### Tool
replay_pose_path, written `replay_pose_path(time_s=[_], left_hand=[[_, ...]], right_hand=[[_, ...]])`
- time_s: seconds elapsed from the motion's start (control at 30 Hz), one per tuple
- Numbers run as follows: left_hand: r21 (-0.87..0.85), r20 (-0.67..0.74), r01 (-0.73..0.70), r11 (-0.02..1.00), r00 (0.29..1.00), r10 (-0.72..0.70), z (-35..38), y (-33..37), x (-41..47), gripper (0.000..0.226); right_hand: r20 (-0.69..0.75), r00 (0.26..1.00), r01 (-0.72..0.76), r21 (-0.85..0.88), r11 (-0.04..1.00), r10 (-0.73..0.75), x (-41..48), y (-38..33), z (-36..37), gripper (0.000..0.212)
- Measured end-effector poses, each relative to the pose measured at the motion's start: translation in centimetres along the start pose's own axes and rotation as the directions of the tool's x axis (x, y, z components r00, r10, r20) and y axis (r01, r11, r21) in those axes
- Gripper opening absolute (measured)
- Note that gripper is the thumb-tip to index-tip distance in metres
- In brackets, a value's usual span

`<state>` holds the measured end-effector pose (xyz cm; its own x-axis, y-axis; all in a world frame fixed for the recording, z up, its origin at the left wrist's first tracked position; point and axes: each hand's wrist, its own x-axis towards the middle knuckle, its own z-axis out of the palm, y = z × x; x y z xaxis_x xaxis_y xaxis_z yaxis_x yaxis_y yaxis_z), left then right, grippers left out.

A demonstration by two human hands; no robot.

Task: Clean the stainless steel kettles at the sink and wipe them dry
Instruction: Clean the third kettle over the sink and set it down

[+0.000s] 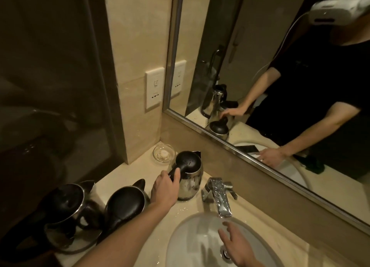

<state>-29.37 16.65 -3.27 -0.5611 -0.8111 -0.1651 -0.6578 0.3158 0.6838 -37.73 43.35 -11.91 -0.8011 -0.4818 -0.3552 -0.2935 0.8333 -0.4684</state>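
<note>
Three stainless steel kettles with black lids stand on the beige counter left of the sink. My left hand (165,188) grips the black handle of the far kettle (191,178), which stands upright beside the tap. A second kettle (126,204) sits just left of my forearm, and a third kettle (68,212) stands at the counter's left end. My right hand (235,244) hovers open over the white sink basin (180,244), fingers spread below the chrome tap (219,196). Whether water runs is unclear.
A small glass dish (164,152) sits in the counter's back corner. A wall socket (154,89) is above it. The mirror (280,76) runs along the back and reflects the kettles and a person. The drain (226,252) lies near my right hand.
</note>
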Motion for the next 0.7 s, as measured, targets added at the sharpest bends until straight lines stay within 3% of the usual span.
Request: replay_pose_path(time_s=[0.3, 0.53, 0.7], left_hand=[[-0.079, 0.0, 0.118, 0.99, 0.993, -0.118, 1.1, 0.1, 3.0, 0.073], [-0.29, 0.125, 0.192, 0.938, 0.979, -0.162, 1.5, 0.3, 2.3, 0.073], [-0.512, 0.175, 0.213, 0.832, 0.974, -0.142, 1.8, -0.2, 0.7, 0.063]], right_hand=[[0.041, 0.998, -0.038, 0.011, 0.999, 0.038, 1.2, 1.4, 0.2, 0.043], [0.064, 0.996, -0.069, 0.033, 0.997, 0.067, 1.2, 1.1, 0.9, 0.041], [0.055, 0.997, -0.063, 0.018, 0.998, 0.062, 0.6, 0.4, 0.7, 0.043]])
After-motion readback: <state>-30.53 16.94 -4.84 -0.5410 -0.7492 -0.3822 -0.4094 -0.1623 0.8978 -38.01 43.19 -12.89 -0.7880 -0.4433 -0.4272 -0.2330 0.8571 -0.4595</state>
